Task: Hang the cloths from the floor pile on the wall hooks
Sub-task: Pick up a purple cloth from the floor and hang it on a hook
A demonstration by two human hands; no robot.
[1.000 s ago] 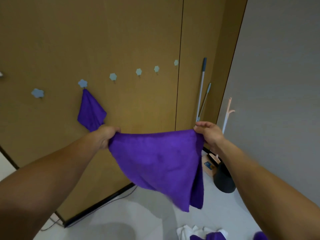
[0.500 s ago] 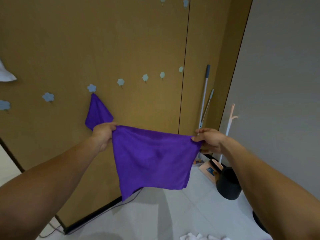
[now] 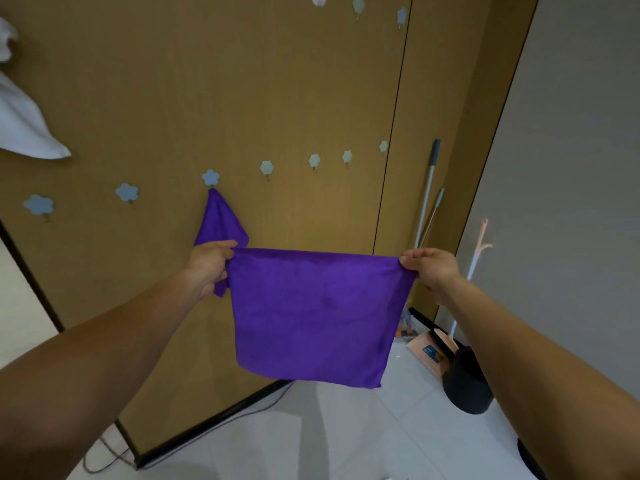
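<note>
Two hands held one purple cloth [image 3: 311, 313] stretched flat in front of the wooden wall [image 3: 277, 81]. The left hand [image 3: 211, 263] pinched its upper left corner and the right hand [image 3: 429, 268] pinched its upper right corner. The top edge ran taut and nearly level between them. The lower edge hung free above the tiled floor [image 3: 346, 438], touching nothing.

A second purple cloth [image 3: 220, 220] hung by one corner from a flower-shaped hook [image 3: 210, 177]. Its lower part was hidden behind the left hand and the held cloth's left edge. Seven hooks [image 3: 266, 167] formed the lower row — two free to the left of the occupied one, four free to its right, with open wall beneath them. Two more hooks [image 3: 358, 2] showed near the top edge. Anything further left along that upper row was too clipped to make out.

One white cloth [image 3: 27, 133] hung at the left edge, its top out of frame. In the right corner stood two long handles [image 3: 429, 188], a black bin [image 3: 467, 386] and a dustpan [image 3: 417, 344] — partly hidden behind the cloth and the right arm. A cable [image 3: 104, 459] trailed on the floor by the wall's base.
</note>
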